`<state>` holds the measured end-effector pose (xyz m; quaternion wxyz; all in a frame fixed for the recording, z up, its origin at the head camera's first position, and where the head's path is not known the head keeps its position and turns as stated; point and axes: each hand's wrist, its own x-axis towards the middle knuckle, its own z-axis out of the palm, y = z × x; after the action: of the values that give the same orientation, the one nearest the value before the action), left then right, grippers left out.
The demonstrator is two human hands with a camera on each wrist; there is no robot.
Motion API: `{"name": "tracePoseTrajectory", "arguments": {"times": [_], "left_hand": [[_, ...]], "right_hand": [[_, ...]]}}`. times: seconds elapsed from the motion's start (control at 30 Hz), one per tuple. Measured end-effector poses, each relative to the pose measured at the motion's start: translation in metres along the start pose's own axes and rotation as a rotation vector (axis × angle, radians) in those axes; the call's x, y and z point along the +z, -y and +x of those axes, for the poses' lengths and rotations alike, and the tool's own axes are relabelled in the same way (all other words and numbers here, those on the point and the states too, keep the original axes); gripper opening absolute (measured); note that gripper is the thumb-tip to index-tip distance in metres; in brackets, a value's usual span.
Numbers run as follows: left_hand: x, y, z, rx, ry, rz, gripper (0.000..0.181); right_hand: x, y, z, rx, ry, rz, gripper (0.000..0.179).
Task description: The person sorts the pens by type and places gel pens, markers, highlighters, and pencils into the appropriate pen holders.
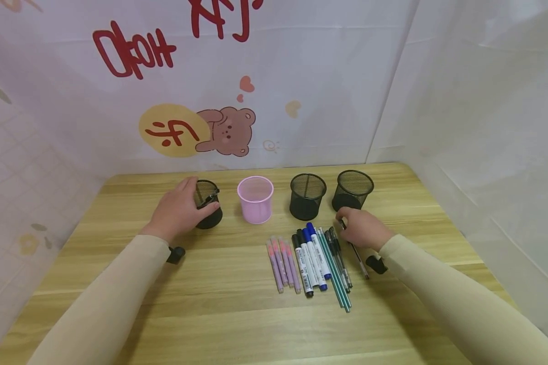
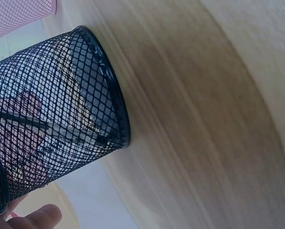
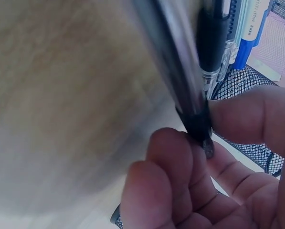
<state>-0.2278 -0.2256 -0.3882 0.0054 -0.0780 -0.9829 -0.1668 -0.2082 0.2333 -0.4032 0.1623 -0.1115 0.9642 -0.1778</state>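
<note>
At the left, my left hand (image 1: 175,210) grips the rim of a black mesh pen cup (image 1: 211,219), thumb at its near side. A dark pen (image 1: 207,199) leans inside that cup, and it shows through the mesh in the left wrist view. My right hand (image 1: 364,229) pinches a clear-barrelled pen (image 1: 360,261) by its dark end, between thumb and fingers. The pen slants down toward the table, just right of other black pens (image 1: 339,258). Close behind this hand stands another black mesh cup (image 1: 352,190).
A pink cup (image 1: 256,205) and a black mesh cup (image 1: 307,203) stand along the back of the table. In front lie purple pens (image 1: 284,268), black and blue capped markers (image 1: 311,263) and teal pencils (image 1: 335,276) side by side. A printed cloth (image 1: 329,101) hangs behind.
</note>
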Motion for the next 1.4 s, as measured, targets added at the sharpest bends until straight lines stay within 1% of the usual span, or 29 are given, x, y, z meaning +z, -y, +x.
{"name": "tracePoseTrajectory", "arguments": {"times": [0.17, 0.4, 0.53, 0.67, 0.83, 1.0, 1.23, 1.4], "left_hand": [[-0.001, 0.000, -0.001, -0.006, 0.002, 0.000, 0.103], [-0.001, 0.000, -0.001, -0.009, 0.002, -0.002, 0.105], [-0.001, 0.000, -0.001, -0.011, 0.002, -0.002, 0.103], [-0.001, 0.000, -0.001, -0.012, 0.003, -0.001, 0.102], [0.000, 0.000, 0.000, -0.011, 0.003, -0.003, 0.103], [0.000, 0.001, 0.000, -0.006, 0.000, 0.000, 0.106], [0.000, 0.001, -0.001, -0.003, -0.006, -0.008, 0.102], [0.001, 0.002, 0.000, -0.006, -0.004, -0.004, 0.103]], "right_hand": [[-0.002, 0.002, -0.001, -0.013, -0.024, 0.008, 0.050], [-0.004, 0.002, -0.001, -0.025, -0.086, 0.000, 0.051], [-0.006, 0.004, -0.003, -0.018, -0.094, 0.036, 0.052], [-0.010, 0.007, -0.005, -0.029, -0.106, 0.069, 0.052], [-0.012, 0.008, -0.007, -0.055, -0.149, 0.093, 0.048], [-0.016, 0.012, -0.010, -0.047, -0.186, 0.117, 0.048], [-0.022, 0.018, -0.014, -0.056, -0.225, 0.160, 0.049], [-0.025, 0.021, -0.015, -0.085, -0.286, 0.181, 0.046]]}}
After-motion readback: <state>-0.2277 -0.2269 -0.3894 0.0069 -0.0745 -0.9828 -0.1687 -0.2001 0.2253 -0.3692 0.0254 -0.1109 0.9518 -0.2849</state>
